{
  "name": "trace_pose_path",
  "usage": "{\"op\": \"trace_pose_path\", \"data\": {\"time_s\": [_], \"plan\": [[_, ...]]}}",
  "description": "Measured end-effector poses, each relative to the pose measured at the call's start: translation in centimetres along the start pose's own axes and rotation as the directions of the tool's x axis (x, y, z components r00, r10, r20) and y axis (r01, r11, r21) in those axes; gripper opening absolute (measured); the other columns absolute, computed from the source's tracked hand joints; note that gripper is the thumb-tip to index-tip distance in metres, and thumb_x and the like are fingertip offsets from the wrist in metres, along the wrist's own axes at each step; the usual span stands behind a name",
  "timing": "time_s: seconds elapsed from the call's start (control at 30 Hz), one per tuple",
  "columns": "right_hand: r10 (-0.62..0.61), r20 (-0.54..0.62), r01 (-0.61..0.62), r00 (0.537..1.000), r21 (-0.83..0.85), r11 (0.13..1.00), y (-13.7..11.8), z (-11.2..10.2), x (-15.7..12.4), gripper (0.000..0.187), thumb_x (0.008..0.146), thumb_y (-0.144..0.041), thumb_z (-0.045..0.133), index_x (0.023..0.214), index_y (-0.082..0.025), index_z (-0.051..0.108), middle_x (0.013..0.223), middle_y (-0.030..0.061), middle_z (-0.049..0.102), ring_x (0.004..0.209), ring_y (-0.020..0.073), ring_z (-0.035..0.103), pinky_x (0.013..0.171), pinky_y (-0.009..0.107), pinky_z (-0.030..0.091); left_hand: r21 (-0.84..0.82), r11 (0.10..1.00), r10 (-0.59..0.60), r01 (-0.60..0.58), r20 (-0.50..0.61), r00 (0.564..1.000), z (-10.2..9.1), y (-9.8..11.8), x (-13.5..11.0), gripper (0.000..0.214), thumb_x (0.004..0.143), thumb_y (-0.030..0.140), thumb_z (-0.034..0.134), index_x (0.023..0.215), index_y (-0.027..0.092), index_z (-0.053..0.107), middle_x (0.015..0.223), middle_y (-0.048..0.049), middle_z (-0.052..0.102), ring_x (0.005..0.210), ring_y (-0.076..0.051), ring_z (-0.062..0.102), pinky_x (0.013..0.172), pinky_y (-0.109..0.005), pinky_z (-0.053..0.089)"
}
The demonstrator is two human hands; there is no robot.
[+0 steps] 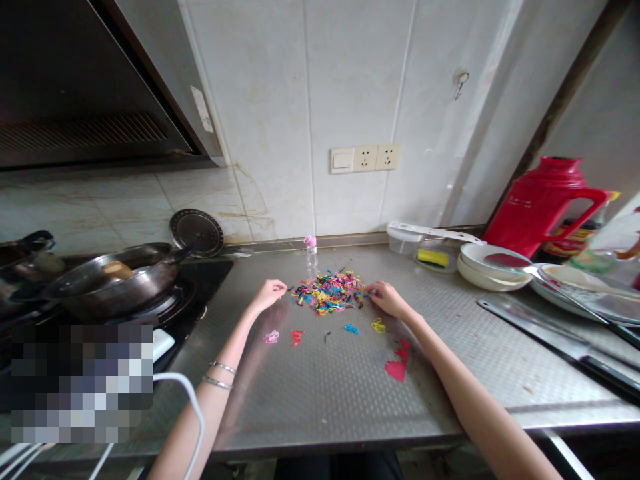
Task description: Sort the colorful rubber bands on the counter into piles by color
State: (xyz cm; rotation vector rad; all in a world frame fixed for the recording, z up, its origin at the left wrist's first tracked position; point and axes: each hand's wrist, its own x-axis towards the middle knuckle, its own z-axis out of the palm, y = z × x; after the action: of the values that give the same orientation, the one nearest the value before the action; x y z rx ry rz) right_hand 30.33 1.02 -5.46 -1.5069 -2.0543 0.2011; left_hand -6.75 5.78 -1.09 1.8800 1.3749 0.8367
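A mixed heap of small coloured rubber bands lies on the metal counter. At its left edge, my left hand pinches a dark rubber band between the fingertips. My right hand is at the heap's right edge, fingers drawn together; blue shows at the fingertips, but what they hold is unclear. In front of the heap lie small separate groups: pink bands, red bands, blue bands and yellow bands. A single black band lies among them.
Behind the heap stands a small clear bottle with a pink cap. A torn red piece lies near my right forearm. A cleaver, stacked bowls and a red thermos are right; a pan sits on the stove left.
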Motion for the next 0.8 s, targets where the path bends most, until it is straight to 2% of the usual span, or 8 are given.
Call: {"op": "trace_pose_path", "data": {"time_s": [0.17, 0.3, 0.4, 0.5, 0.6, 0.67, 0.8], "plan": [[-0.02, 0.004, 0.02, 1.0, 0.007, 1.0, -0.1, 0.0, 0.2, 0.028, 0.075, -0.018, 0.043, 0.091, -0.016, 0.065, 0.085, 0.0069, 0.064, 0.077, 0.0169, 0.056, 0.075, 0.027, 0.042, -0.003, 1.0, -0.001, 0.001, -0.001, 1.0, -0.1, 0.0, -0.1, 0.018, 0.066, 0.025, 0.057, 0.071, 0.01, 0.063, 0.056, -0.0029, 0.06, 0.05, -0.011, 0.051, 0.053, -0.022, 0.039], [0.015, 0.035, -0.018, 0.999, 0.101, 0.995, -2.0, -0.9, 0.0, 0.029, 0.074, -0.017, 0.042, 0.091, -0.015, 0.065, 0.082, 0.006, 0.066, 0.072, 0.0148, 0.057, 0.069, 0.024, 0.043, 0.0, 1.0, 0.003, -0.003, 0.005, 1.0, 0.0, -0.3, 0.0, 0.02, 0.066, 0.028, 0.057, 0.072, 0.01, 0.063, 0.057, -0.0034, 0.06, 0.05, -0.012, 0.052, 0.053, -0.022, 0.039], [-0.041, 0.171, 0.0, 0.984, 0.234, 0.972, -3.9, -1.2, -0.4, 0.028, 0.07, -0.016, 0.045, 0.089, -0.015, 0.065, 0.076, 0.0029, 0.066, 0.068, 0.0128, 0.056, 0.064, 0.021, 0.043, 0.01, 1.0, 0.004, -0.004, 0.005, 1.0, 0.0, -0.7, 0.1, 0.021, 0.066, 0.028, 0.056, 0.074, 0.009, 0.063, 0.057, -0.0036, 0.06, 0.051, -0.012, 0.052, 0.053, -0.022, 0.039], [-0.152, 0.347, 0.019, 0.926, 0.36, 0.933, -5.5, -1.0, -1.0, 0.028, 0.067, -0.015, 0.048, 0.089, -0.014, 0.064, 0.073, 0.0017, 0.065, 0.065, 0.012, 0.056, 0.061, 0.02, 0.044, 0.013, 1.0, 0.006, -0.006, -0.013, 1.0, -0.2, -1.0, 0.1, 0.02, 0.066, 0.027, 0.056, 0.073, 0.009, 0.063, 0.059, -0.0044, 0.062, 0.052, -0.012, 0.053, 0.053, -0.023, 0.039], [-0.183, 0.453, -0.023, 0.873, 0.413, 0.911, -6.5, -0.8, -1.5, 0.03, 0.065, -0.015, 0.051, 0.091, -0.014, 0.063, 0.072, 0.0014, 0.065, 0.063, 0.0118, 0.056, 0.057, 0.02, 0.044, 0.047, 0.999, 0.001, 0.001, -0.043, 0.999, -0.3, -1.3, 0.2, 0.017, 0.066, 0.023, 0.056, 0.072, 0.01, 0.064, 0.061, -0.0048, 0.062, 0.055, -0.013, 0.055, 0.055, -0.023, 0.041], [-0.187, 0.469, -0.034, 0.863, 0.424, 0.905, -6.8, -0.9, -1.5, 0.03, 0.065, -0.017, 0.053, 0.092, -0.014, 0.063, 0.073, 0.0019, 0.065, 0.063, 0.0122, 0.057, 0.058, 0.02, 0.044, 0.093, 0.996, 0.005, 0.0, -0.058, 0.998, -0.3, -1.6, 0.2, 0.016, 0.065, 0.021, 0.055, 0.072, 0.01, 0.064, 0.062, -0.005, 0.063, 0.058, -0.014, 0.056, 0.057, -0.023, 0.041], [-0.165, 0.392, -0.005, 0.905, 0.398, 0.917, -6.4, -1.2, -1.2, 0.027, 0.068, -0.022, 0.053, 0.089, -0.013, 0.065, 0.074, 0.0033, 0.066, 0.065, 0.0132, 0.057, 0.061, 0.022, 0.044, 0.195, 0.981, 0.026, -0.014, -0.06, 0.998, -0.3, -2.1, 0.3, 0.017, 0.063, 0.02, 0.056, 0.074, 0.011, 0.066, 0.064, -0.0051, 0.064, 0.061, -0.014, 0.056, 0.059, -0.022, 0.04]]}}
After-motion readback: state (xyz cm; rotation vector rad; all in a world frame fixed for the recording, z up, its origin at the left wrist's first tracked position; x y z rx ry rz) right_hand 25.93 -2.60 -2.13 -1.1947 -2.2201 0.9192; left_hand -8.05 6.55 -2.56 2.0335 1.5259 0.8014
